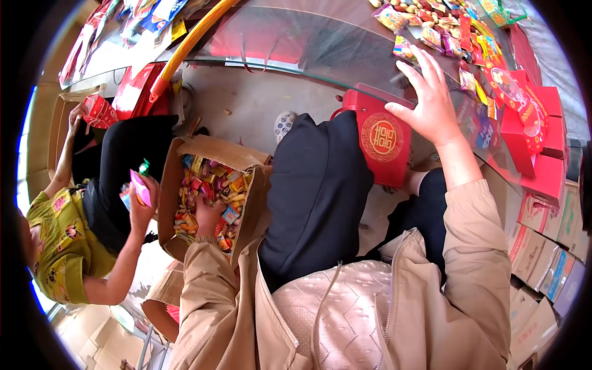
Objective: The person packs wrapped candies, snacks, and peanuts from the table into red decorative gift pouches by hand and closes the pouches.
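Observation:
My left hand (pixel 210 217) reaches down into a cardboard box (pixel 256 161) filled with small wrapped candies (pixel 200 169); its fingers are partly buried among them, so what they hold is hidden. My right hand (pixel 428 102) is raised near the edge of the glass table (pixel 333 46), fingers spread and nothing between them. Beyond it on the glass lie snack packets and nuts (pixel 431 28). Below and left of that hand, a red gift box (pixel 382 139) with a gold round emblem stands beside my knee.
At the left sits another person (pixel 68 246), holding colourful packets (pixel 140 188) and a red patterned box (pixel 100 112). Open red boxes (pixel 542 148) stand at the right, above stacked cartons (pixel 536 259). A yellow curved handle (pixel 191 43) crosses the table's left part.

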Tool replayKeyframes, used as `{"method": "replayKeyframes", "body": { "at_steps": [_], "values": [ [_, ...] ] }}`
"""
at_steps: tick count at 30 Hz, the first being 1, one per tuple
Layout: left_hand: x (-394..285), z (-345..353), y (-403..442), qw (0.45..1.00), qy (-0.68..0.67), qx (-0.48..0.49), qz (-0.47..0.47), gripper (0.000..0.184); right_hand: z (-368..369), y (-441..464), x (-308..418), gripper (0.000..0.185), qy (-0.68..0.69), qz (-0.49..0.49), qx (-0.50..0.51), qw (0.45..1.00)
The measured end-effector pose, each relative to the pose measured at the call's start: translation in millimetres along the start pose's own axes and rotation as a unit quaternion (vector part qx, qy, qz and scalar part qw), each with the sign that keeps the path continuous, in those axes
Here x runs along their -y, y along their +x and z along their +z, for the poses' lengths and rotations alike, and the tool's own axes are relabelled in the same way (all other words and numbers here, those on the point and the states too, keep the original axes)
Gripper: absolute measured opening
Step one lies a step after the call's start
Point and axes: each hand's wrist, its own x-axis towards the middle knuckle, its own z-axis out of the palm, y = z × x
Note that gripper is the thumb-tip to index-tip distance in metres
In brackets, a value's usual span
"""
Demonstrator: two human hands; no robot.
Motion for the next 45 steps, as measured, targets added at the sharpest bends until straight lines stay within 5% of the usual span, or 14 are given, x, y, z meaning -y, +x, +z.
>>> {"method": "replayKeyframes", "body": {
  "at_steps": [3,6,10,18,24,28,30,33,36,40,45],
  "values": [
    [8,10,-11,0.984,-0.175,-0.015,0.029,0.055,0,-1,0,0.075,0.004,0.003,-0.002,1.0],
    [-39,-17,-51,0.92,-0.372,0.08,-0.097,0.047,-1,-1,0,0.075,0.004,0.009,0.0,1.0],
    [-45,-30,-63,0.853,-0.499,0.123,-0.095,0.041,-2,0,-1,0.074,0.008,0.003,-0.008,1.0],
    [-175,-61,-92,0.788,-0.559,0.247,0.083,0.073,-7,-1,0,0.071,0.025,0.005,-0.025,0.999],
    [-332,-50,-78,0.731,-0.488,0.387,0.278,0.072,-11,-3,-4,0.076,0.038,0.008,-0.022,0.999],
    [-463,-13,-101,0.733,-0.492,0.383,0.272,0.071,-13,-5,-4,0.076,0.057,0.023,-0.013,0.998],
    [-513,5,-127,0.643,-0.514,0.459,0.335,0.082,-12,-5,-6,0.077,0.057,0.018,-0.011,0.998],
    [-546,18,-152,0.697,-0.49,0.423,0.308,0.08,-12,-6,-5,0.079,0.067,0.036,0.006,0.997],
    [-532,30,-135,0.699,-0.465,0.424,0.338,0.069,-11,-6,-6,0.082,0.058,0.027,-0.015,0.998],
    [-458,13,-108,0.695,-0.491,0.438,0.291,0.03,-8,-6,-7,0.094,0.061,0.038,-0.038,0.997],
    [-326,-31,-88,0.771,-0.479,0.354,0.226,0.023,-11,-6,-3,0.099,0.057,0.046,-0.046,0.996]
  ]
}}
